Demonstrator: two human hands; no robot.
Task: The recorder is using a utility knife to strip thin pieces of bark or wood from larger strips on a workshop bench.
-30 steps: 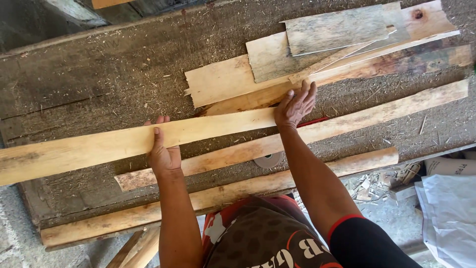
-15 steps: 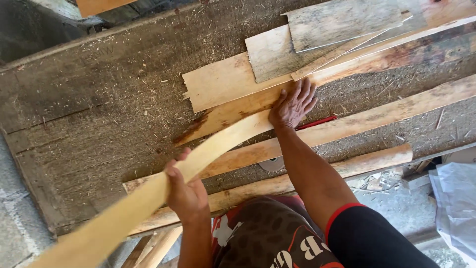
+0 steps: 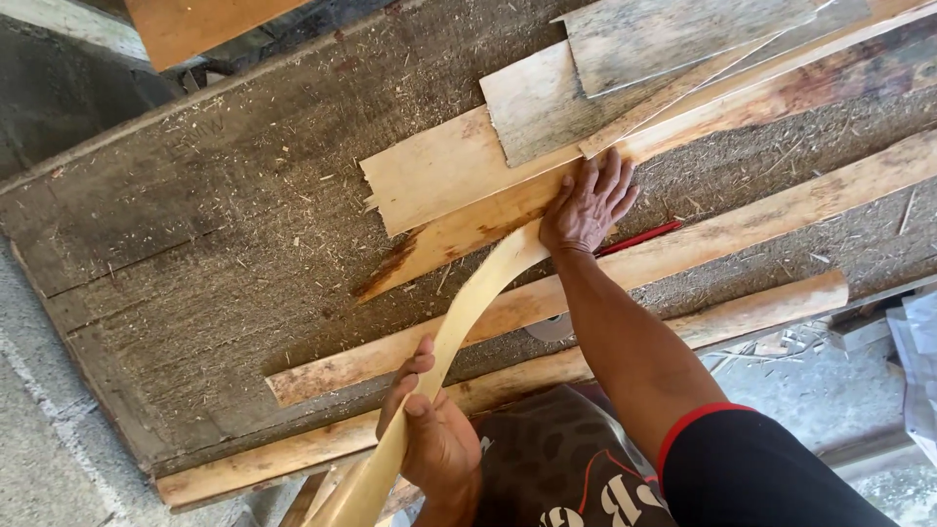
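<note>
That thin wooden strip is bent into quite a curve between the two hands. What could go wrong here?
The thin strip is bowed hard between the left hand, which grips it, and the right hand, which presses its far end flat. It might crack at the bend and throw splinters. If the right hand slips, the end could spring back toward the person. Its rough edges could also splinter into bare fingers.

Left hand (image 3: 434,434) grips pale thin strip (image 3: 459,322), bending it into curve toward near edge. Right hand (image 3: 589,207) flat on strip's far end, pinning it to sawdust-strewn bench (image 3: 215,224). Stacked boards (image 3: 547,137) just beyond right hand. Red pencil (image 3: 639,237) beside wrist. Long slats (image 3: 781,220) along bench front.
</note>
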